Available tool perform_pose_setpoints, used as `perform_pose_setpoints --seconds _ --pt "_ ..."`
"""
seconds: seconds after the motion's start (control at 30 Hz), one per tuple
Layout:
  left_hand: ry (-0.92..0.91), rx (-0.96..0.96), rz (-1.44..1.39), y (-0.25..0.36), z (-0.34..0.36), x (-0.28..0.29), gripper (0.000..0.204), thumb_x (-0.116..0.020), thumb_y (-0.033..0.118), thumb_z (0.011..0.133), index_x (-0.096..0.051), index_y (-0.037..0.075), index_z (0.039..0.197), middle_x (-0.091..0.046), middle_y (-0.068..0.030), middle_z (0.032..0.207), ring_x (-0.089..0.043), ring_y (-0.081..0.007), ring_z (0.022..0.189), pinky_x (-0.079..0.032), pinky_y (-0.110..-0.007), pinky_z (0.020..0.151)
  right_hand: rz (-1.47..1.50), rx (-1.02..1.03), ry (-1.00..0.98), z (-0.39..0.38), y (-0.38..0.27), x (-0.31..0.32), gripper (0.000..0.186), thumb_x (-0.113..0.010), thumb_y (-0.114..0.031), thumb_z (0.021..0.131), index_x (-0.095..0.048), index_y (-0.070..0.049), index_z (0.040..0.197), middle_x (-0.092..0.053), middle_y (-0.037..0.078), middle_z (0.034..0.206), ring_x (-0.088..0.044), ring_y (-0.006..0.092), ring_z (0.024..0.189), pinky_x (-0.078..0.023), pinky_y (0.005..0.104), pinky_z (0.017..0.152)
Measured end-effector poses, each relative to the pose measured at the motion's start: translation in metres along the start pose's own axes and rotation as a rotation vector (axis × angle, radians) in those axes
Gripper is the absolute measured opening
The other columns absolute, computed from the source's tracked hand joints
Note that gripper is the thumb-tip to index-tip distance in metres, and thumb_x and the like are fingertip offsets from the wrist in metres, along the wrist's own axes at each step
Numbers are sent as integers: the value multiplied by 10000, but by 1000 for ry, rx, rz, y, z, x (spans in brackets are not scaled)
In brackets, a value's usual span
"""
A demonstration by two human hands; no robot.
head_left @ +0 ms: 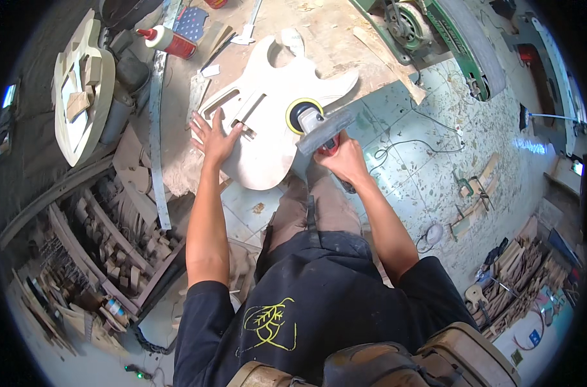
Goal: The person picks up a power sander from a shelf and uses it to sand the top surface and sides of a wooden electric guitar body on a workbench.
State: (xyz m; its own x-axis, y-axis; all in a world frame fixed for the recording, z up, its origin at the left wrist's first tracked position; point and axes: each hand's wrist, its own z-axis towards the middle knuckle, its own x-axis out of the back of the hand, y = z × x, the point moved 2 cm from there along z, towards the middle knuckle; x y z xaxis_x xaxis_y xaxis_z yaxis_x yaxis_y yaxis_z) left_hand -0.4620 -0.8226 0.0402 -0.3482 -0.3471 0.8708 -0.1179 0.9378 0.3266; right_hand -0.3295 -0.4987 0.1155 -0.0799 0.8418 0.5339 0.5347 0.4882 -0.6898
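A pale wooden electric guitar body (267, 151) lies flat on the worktable, its rounded end jutting past the near edge. Slots and cavities are cut into its face. My left hand (216, 137) rests on the body's left side with the fingers spread, beside the cut slots. In my right hand (345, 160) is a handheld power sander (309, 121), my fingers wrapped round its red-and-black grip. Its round yellow-edged pad is at the body's right side; whether the pad's face touches the wood is hidden. A grey piece on the sander partly covers it.
On the table (177, 158) lie a red-and-white glue bottle (167, 42), a caliper (247, 31) and a long metal ruler (156, 122). A green belt machine (458, 48) stands at the far right. Wood scraps (122, 251) fill a rack at left; a cable (403, 143) trails across the floor.
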Motion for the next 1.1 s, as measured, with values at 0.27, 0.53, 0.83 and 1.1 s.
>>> perform_pose_setpoints --seconds 0.27,0.53,0.83,1.1 --pt "-7 7 -19 3 0 2 973 -687 722 764 -343 302 1572 110 -229 1670 167 -442 1524 54 -678 1158 63 66 120 -2 6 -5 557 -771 -308 681 -570 37 1069 -715 242 896 -705 426 900 -556 450 808" --pt "2 10 4 -4 1 1 964 -684 720 768 -342 313 1571 115 -224 1671 172 -442 1523 53 -687 1155 123 47 206 0 18 -3 554 -783 -293 678 -567 19 1082 -717 221 887 -707 412 875 -554 453 786" --pt "19 0 -8 -1 -2 1 941 -694 693 775 -353 313 1566 103 -225 1673 163 -437 1526 57 -680 1158 -25 3 494 -2 36 57 483 -788 -283 670 -606 35 985 -704 252 853 -694 446 857 -544 483 773" --pt "12 10 -19 1 -2 2 939 -686 700 776 -356 312 1565 117 -221 1672 166 -434 1526 39 -683 1158 -172 33 326 17 24 77 574 -782 -316 660 -602 51 1064 -708 274 925 -682 460 905 -541 488 813"
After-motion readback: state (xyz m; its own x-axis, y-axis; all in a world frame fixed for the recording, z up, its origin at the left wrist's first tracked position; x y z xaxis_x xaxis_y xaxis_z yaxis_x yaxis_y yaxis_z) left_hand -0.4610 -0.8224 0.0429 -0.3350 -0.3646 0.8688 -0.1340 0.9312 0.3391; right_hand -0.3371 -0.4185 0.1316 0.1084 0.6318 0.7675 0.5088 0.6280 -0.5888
